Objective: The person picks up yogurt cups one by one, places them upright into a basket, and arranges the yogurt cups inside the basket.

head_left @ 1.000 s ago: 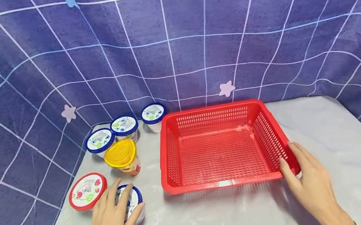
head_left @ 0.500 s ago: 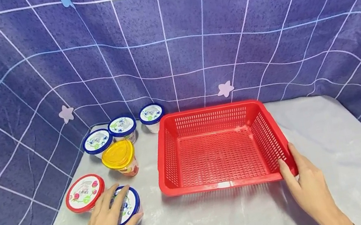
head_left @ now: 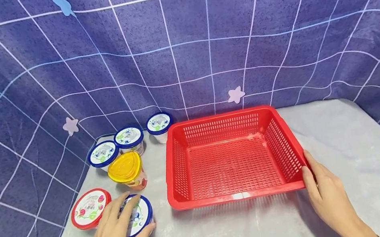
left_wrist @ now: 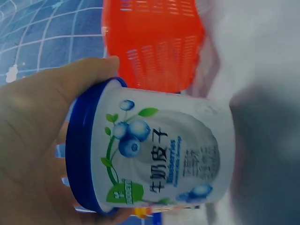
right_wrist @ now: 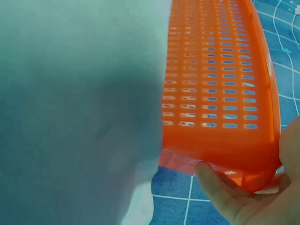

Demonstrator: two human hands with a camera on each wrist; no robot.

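Note:
My left hand grips a yogurt cup with a blue lid by its lid, thumb on one side and fingers on the other. The cup's white side, printed with blueberries, faces the left wrist camera. Whether its base touches the table I cannot tell. My right hand holds the near right corner of a red perforated plastic basket; in the right wrist view a fingertip lies along the basket's outer side. Nothing lies inside the basket. Just left of the left hand stands a red-lidded cup.
Behind the left hand stand a yellow-lidded cup and several blue-lidded cups, one near the basket's far left corner. A blue curtain with white grid lines rises behind the grey table.
The held cup has shifted slightly to the right with the left hand. My right thumb has moved outward along the basket's corner. The other cups keep their places as the head view tips slightly.

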